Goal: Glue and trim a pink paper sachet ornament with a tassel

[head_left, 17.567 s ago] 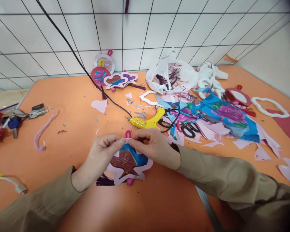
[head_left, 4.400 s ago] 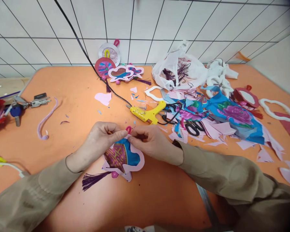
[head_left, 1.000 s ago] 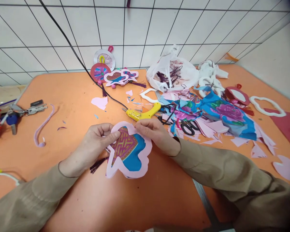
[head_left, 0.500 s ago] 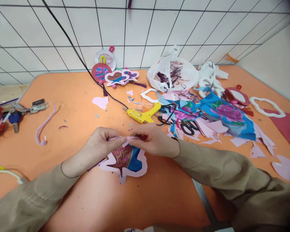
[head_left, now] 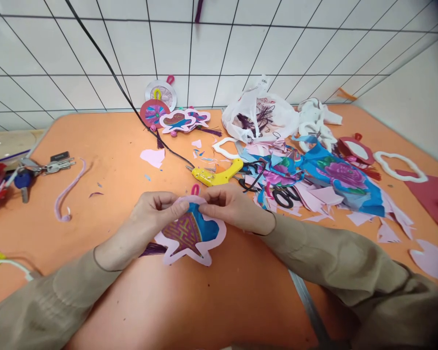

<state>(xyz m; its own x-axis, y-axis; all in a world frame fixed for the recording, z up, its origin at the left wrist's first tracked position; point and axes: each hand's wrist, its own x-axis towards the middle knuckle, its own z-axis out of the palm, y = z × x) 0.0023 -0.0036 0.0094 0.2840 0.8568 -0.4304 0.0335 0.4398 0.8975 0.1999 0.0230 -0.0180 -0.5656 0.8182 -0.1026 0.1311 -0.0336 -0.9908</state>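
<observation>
Pinched between both hands is a cloud-shaped ornament point(head_left: 208, 231) with a pale pink border and a blue and brown patterned centre. My left hand point(head_left: 155, 214) grips its upper left edge, thumb on the front. At the upper right edge my right hand point(head_left: 233, 206) holds it, fingers behind and partly hidden. A small pink loop point(head_left: 195, 189) sticks up from its top. From its left side a dark purple tassel point(head_left: 153, 249) hangs out below my left wrist. Just beyond the hands lies a yellow hot glue gun point(head_left: 217, 174).
Finished ornaments point(head_left: 177, 120) lean near the tiled wall. To the right are a white plastic bag point(head_left: 237, 121), flowered blue fabric point(head_left: 345, 175), scissors point(head_left: 286, 197) and pink paper scraps. Keys point(head_left: 54, 165) and a pink pipe cleaner point(head_left: 63, 197) lie left. A black cord point(head_left: 102, 58) runs to the glue gun.
The ornament has tilted up, so more of its front and the pink loop on top now show. Both hands keep their pinch on its upper edge. The view has shifted slightly.
</observation>
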